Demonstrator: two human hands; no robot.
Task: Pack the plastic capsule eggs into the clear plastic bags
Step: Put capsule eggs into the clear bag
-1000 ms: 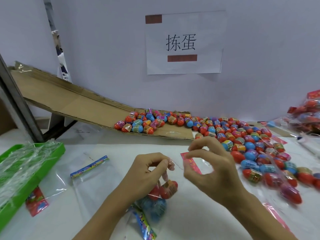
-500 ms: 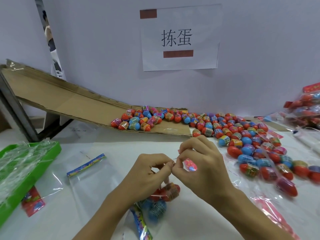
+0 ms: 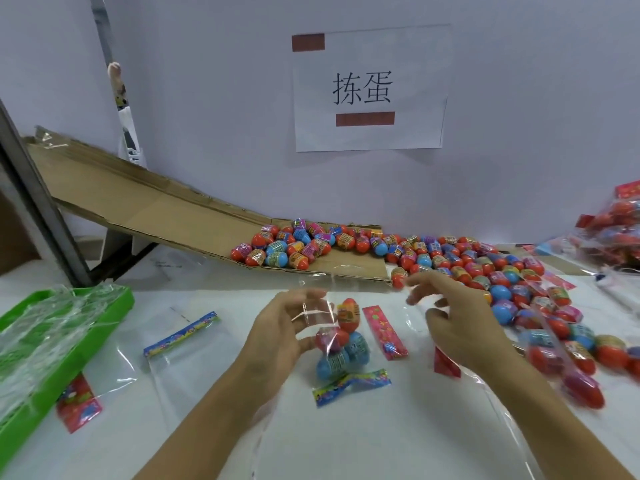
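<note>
A clear plastic bag (image 3: 337, 344) holding several red and blue capsule eggs stands on the white table, its coloured header strip (image 3: 351, 386) at the bottom. My left hand (image 3: 287, 327) holds the bag's open top, with the film draped over my fingers and my thumb against the eggs. My right hand (image 3: 453, 317) hovers to the right of the bag with fingers loosely spread and nothing in it. A large pile of loose capsule eggs (image 3: 467, 268) lies behind and to the right of my right hand.
A red header card (image 3: 384, 332) lies between my hands. An empty clear bag (image 3: 187, 372) lies left of my left forearm. A green tray (image 3: 114, 306) of bags sits far left. A cardboard ramp (image 3: 156, 209) slopes down from the left. Packed bags (image 3: 616, 230) are stacked far right.
My hands were pinched together at the bag's top; now the right hand has let go and moved off to the right. The bag of eggs now stands more upright in my left hand.
</note>
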